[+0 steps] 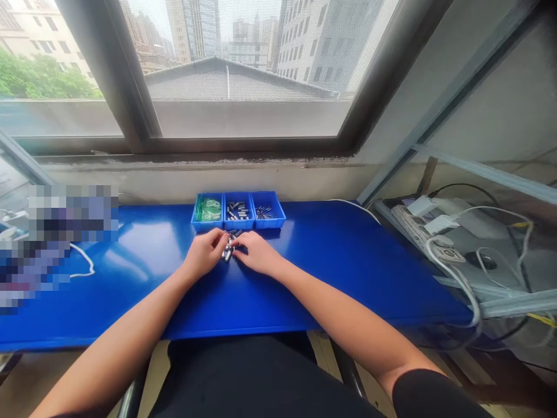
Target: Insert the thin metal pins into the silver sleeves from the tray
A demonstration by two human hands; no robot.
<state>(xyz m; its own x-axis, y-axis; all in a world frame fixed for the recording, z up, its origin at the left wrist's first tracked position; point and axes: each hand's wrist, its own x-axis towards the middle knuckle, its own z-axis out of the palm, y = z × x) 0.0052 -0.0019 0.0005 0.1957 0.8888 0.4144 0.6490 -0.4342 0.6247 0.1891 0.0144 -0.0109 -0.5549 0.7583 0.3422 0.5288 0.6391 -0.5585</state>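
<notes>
A small pile of black-and-silver cylindrical parts (227,253) lies on the blue tabletop between my two hands. From the left, my left hand (206,248) touches the pile with its fingers curled and its thumb bent inward. Opposite it, my right hand (256,251) has its thumb and fingers drawn together at the pile's right side. Whatever sits between the fingertips is too small to name. Just beyond the hands stand three joined blue bins: the left bin (194,219) with green-wrapped pieces, the middle bin (238,224) with similar cylinders, the right bin (278,222) with thinner dark pieces.
The blue table (348,261) runs below a window with a dark frame (243,145). On the right, a metal rack (391,165) holds a power strip (448,252), white adapters and cables. At the left, a white cable (89,261) lies beside a blurred-out area.
</notes>
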